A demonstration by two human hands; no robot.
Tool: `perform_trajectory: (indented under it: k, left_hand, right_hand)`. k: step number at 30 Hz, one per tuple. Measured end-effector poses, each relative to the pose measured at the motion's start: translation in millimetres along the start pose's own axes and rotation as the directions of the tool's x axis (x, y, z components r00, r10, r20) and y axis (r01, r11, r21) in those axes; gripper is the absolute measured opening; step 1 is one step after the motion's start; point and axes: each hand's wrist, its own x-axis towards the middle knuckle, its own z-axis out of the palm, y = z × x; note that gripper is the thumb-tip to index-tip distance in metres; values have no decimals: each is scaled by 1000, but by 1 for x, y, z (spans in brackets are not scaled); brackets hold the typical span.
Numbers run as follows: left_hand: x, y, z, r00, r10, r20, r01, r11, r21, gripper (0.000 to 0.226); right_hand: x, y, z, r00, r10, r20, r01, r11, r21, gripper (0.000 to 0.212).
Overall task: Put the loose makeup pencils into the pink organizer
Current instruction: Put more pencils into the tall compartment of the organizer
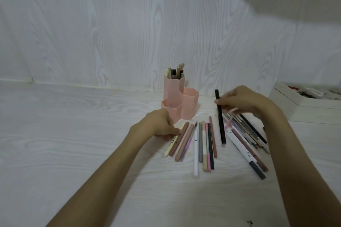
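Head view. Pink organizer point(180, 100): matte plastic, three joined hexagonal cells of stepped height, upright near the back wall. The tallest, rear cell holds a bundle of pencils point(176, 73) standing on end, tips upward; contents of the two lower cells cannot be seen.

Loose makeup pencils point(204, 143): slim, smooth sticks in cream, brown, mauve, white, grey, pink and black, lying flat in front of the organizer in three rough groups. The left group slants, far ends leaning right; the middle group runs near to far, almost parallel; the right group point(247, 140) fans out, far ends leaning left.

Black pencil point(220, 118): long axis near to far, upper end raised toward the wall, pinched by the right hand point(245, 100); that grip is clenched on it, fingers blurred.

Left hand point(162, 125): resting on the counter point(73, 134) beside the lowest cell, fingers curled, fingertips touching the cream pencil point(173, 139) of the left group.

Counter and wall point(110, 33): pale whitewashed wood-grain finish.

White tray point(287, 97): far right, holding small dark and red items, too blurred to identify.
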Motion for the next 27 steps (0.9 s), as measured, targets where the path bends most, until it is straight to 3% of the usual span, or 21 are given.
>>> perform_trajectory:
  k: [3,5,8,10,14,17,22,24,27]
  left_hand:
    - [-1,-2,-6,1000,-14,24,14,1000,12,28]
    - [-2,-2,-8,999,-18,29,17,999,32,28]
    - [-3,0,-6,999,-20,-29,23,994,110,28]
    - [-4,1,-5,997,-14,-78,28,982,184,27]
    - [-6,-1,-11,988,1,-152,37,968,249,14]
    - [-8,-4,-11,993,20,-116,6,975,220,16]
    - [-8,-1,-6,992,42,-116,-13,971,240,19]
    - [-9,0,-7,991,21,-130,14,964,264,25]
    - [-12,-2,-12,996,-39,-86,58,970,235,35]
  right_hand:
    - [10,-16,-3,960,-152,-235,208,948,239,23]
    - [16,-29,1,872,-216,-439,398,835,380,19]
    - [23,-50,16,731,-268,-628,602,685,409,14]
    - [28,-60,28,680,-285,-676,655,649,386,16]
    - [38,-68,46,672,-328,-664,657,677,330,19]
    - [43,-69,51,675,-389,-627,631,745,217,20]
    - [45,-70,54,571,-590,-571,670,737,-91,45]
    - [48,-69,56,543,-668,-508,642,721,-261,45]
    - [55,-65,61,556,-696,-454,600,715,-360,37]
